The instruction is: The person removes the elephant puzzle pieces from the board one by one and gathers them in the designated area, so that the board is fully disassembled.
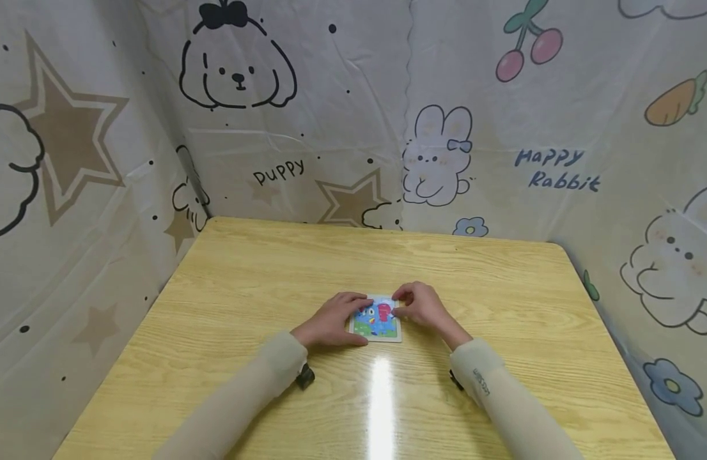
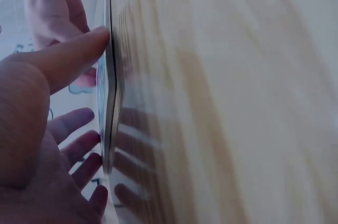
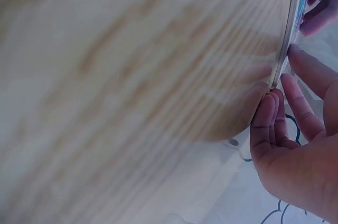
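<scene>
A small square picture puzzle (image 1: 376, 327) with a pale border lies flat on the wooden table; its picture is blue and green with a pink-red patch. My left hand (image 1: 333, 318) holds it from the left, thumb at the near edge and fingers reaching over the far left part. In the left wrist view that thumb (image 2: 79, 55) touches the puzzle's thin side. My right hand (image 1: 425, 306) is at the upper right corner, thumb and index finger on the right border, other fingers curled in. The right wrist view shows its fingertips (image 3: 269, 105) against the edge.
The light wood table (image 1: 474, 275) ends at a rounded far edge. Behind and on both sides hangs a pale printed cloth (image 1: 353, 96) with cartoon animals and stars. Dark straps or devices (image 1: 305, 377) sit at both wrists.
</scene>
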A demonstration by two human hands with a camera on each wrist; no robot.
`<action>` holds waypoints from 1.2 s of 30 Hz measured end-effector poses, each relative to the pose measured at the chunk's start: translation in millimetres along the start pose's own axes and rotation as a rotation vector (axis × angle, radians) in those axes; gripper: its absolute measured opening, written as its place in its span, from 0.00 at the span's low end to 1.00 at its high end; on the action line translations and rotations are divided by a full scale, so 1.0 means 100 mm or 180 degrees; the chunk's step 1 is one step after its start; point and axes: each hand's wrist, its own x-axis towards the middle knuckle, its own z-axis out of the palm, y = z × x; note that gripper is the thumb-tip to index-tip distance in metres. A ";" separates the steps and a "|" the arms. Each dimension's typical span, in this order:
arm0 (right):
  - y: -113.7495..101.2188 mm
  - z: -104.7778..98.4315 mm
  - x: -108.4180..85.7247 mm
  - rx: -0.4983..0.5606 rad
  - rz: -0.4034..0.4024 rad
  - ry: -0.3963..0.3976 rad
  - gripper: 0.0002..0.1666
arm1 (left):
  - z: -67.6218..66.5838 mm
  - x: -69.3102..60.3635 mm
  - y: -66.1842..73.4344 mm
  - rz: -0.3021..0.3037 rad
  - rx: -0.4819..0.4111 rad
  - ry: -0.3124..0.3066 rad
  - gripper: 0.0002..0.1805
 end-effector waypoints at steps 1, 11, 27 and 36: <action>0.00 0.00 0.00 0.0004 0.0001 -0.0001 0.14 | 0.02 0.02 0.02 -0.0025 -0.0007 0.0001 0.46; -0.01 -0.02 -0.01 0.0032 -0.0045 0.0010 0.14 | 0.11 0.09 0.07 -0.0152 0.0015 0.0076 0.40; -0.03 -0.01 0.00 0.0112 0.0087 0.0047 0.13 | 0.08 0.10 0.04 -0.0080 0.0003 -0.0040 0.39; -0.02 0.00 -0.02 0.0103 0.0119 0.0145 0.12 | 0.08 0.08 0.06 -0.0122 0.0008 -0.0069 0.39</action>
